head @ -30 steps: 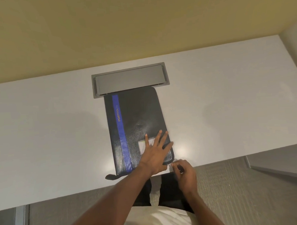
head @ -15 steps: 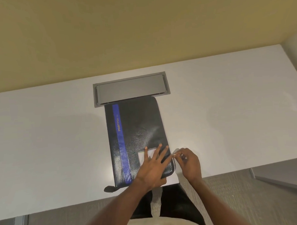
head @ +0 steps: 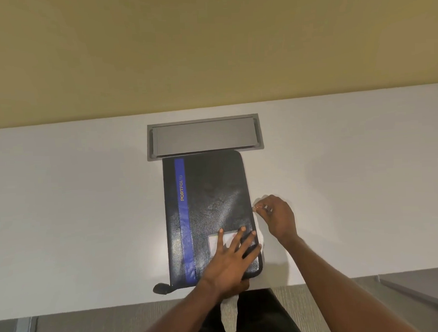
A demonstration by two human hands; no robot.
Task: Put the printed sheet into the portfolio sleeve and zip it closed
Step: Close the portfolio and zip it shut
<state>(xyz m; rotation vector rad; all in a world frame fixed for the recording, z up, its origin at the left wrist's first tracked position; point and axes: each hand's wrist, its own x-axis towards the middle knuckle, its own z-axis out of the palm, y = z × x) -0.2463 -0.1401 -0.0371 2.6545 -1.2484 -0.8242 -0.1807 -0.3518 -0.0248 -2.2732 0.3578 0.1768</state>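
Note:
A black portfolio sleeve (head: 209, 204) with a blue stripe lies flat on the white desk (head: 77, 222), its long side running away from me. My left hand (head: 232, 260) presses flat on its near right corner, fingers spread over a small clear label window. My right hand (head: 278, 216) is at the sleeve's right edge, about halfway along, with thumb and forefinger pinched on the small zipper pull (head: 255, 208). The printed sheet is not visible.
A grey recessed cable hatch (head: 204, 137) sits in the desk just beyond the sleeve's far end. A black loop strap (head: 161, 288) sticks out at the sleeve's near left corner. The desk's front edge runs just below my left hand, a yellow wall behind.
My right hand has slid from the sleeve's near right corner up along the right edge to about halfway, pinching the zipper pull. The left hand has stayed pressed on the sleeve.

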